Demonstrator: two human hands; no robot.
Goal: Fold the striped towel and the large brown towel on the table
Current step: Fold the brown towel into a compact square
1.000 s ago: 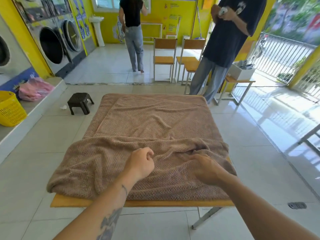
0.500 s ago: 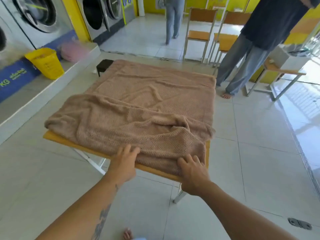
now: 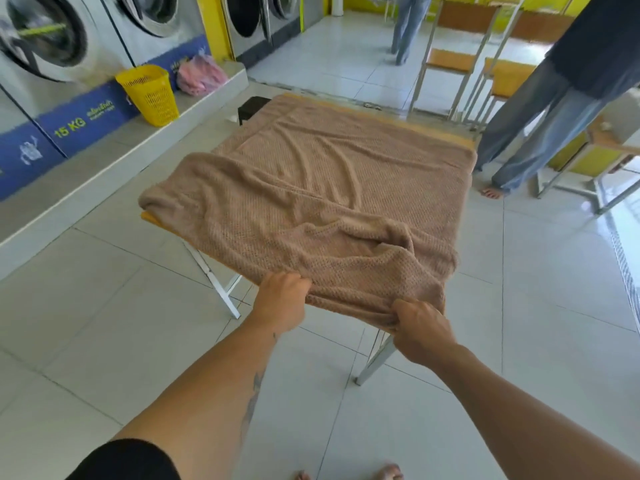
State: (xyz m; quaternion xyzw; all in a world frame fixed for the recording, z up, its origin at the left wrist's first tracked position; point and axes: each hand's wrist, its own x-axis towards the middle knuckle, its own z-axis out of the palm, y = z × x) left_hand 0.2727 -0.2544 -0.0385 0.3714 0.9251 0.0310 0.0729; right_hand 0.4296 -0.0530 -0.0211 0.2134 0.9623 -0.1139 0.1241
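Observation:
The large brown towel (image 3: 322, 188) covers almost the whole wooden table (image 3: 149, 218), rumpled and partly doubled over near its front edge. My left hand (image 3: 282, 299) grips the towel's near edge at the front of the table. My right hand (image 3: 420, 325) pinches a bunch of the same edge near the front right corner, where the cloth hangs off the table. No striped towel is in view.
Washing machines (image 3: 45, 39) line the left wall behind a raised step holding a yellow basket (image 3: 150, 93) and a pink bag (image 3: 201, 76). A dark stool (image 3: 251, 107) stands behind the table. A person (image 3: 540, 109) stands at the far right by chairs (image 3: 450, 60); another person (image 3: 408, 26) walks away.
Both hands have gone from lying flat on the towel's front edge to gripping it. The camera has moved back and to the right, so the table now sits further from me.

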